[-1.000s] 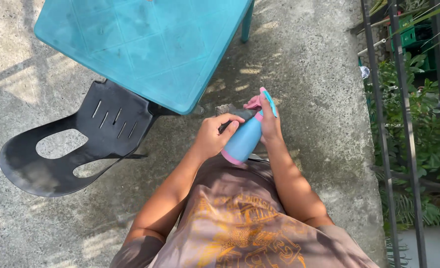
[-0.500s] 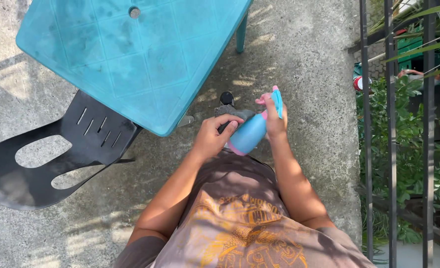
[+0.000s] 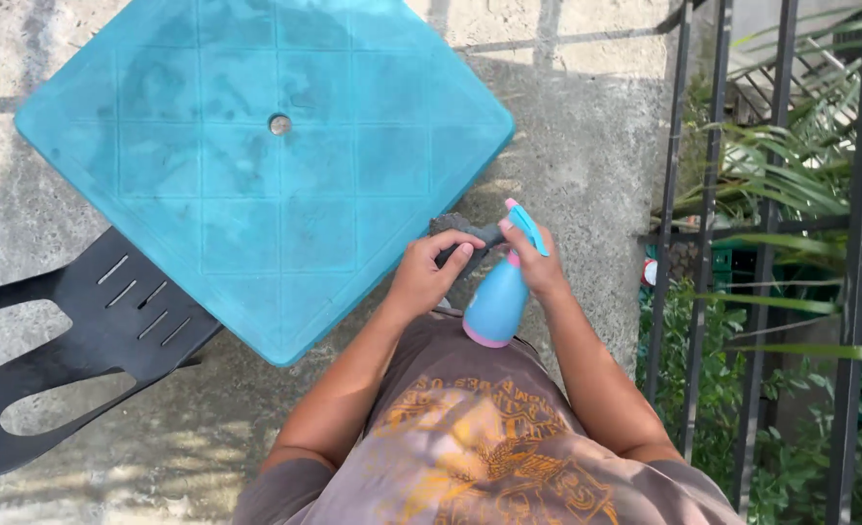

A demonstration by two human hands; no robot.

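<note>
Hands meet just off the table's near corner, over bare concrete (image 3: 596, 146). Compared with a second ago, the table (image 3: 256, 165) fills far more of the view and the chair (image 3: 91, 340) has slid to the left edge, so the head has moved over the table while the hands barely shifted. The right hand (image 3: 538, 264) is closed around the neck of a blue spray bottle (image 3: 494, 301). The left hand (image 3: 426, 277) is curled shut on a dark grey cloth (image 3: 475, 233), touching the bottle's head. The bottle's long axis runs tilted, base toward the person's shirt (image 3: 470, 437), nozzle up and away toward the railing (image 3: 703, 194).
</note>
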